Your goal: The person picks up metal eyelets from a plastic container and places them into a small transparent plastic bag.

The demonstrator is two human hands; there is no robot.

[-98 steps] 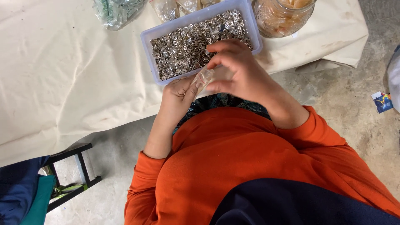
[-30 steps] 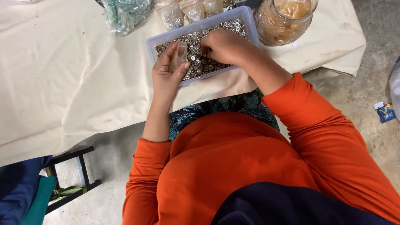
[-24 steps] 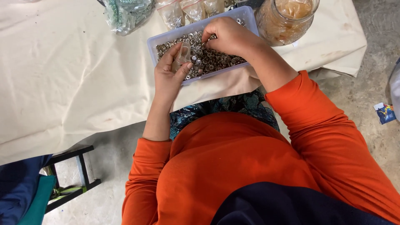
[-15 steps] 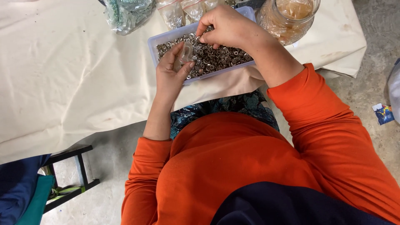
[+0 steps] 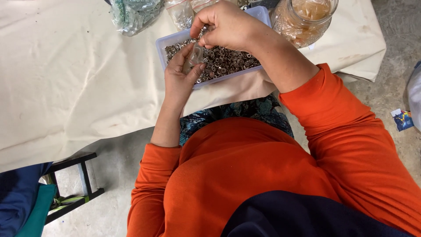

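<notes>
The right hand (image 5: 228,24), at the top centre of the frame, has its fingers (image 5: 206,40) pinched shut on a few small metal rings (image 5: 202,31) held just above the mouth of a small clear bag (image 5: 195,55). The left hand (image 5: 180,74) grips that bag upright between thumb and fingers, just below the right hand. Both work over a shallow plastic tray (image 5: 161,44) on the cloth-covered counter (image 5: 66,79), and the tray is heaped with rings, so by my reading most of the bagging is left; the bag's fill cannot be made out. Compared with half a second ago, the right hand has drawn in toward the bag mouth, while the left has barely shifted. Filled bags (image 5: 131,13) and a glass jar (image 5: 302,19) stand beyond the tray.
</notes>
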